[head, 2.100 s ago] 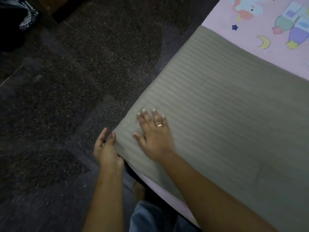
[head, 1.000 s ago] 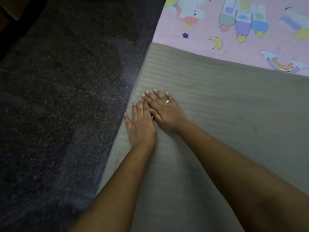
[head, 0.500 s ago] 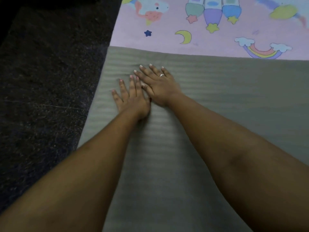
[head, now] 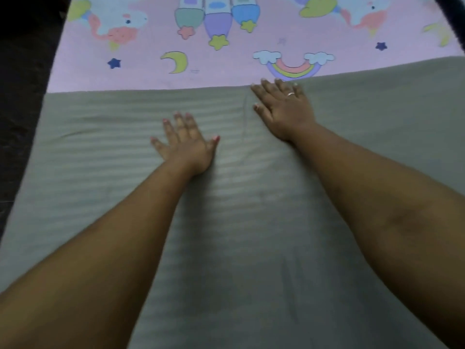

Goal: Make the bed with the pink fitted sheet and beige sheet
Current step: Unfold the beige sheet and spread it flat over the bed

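My left hand (head: 187,146) and right hand (head: 284,110) have spread apart from the corner, fingers (head: 180,124) straight, holding nothing, pressing the beige sheet (head: 100,159) flat over the pink sheet (head: 141,79); smoothing looks nearly done.

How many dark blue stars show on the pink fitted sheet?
2: one dark blue star left of the yellow moon, another near the right edge. The beige sheet may cover more.

- My one camera, worn on my head, faces forward and steeply down.
- It sits close over the beige sheet (head: 226,260), which fills the lower frame; the pink fitted sheet (head: 221,74) crosses the top, with the floor (head: 17,117) at the left edge.
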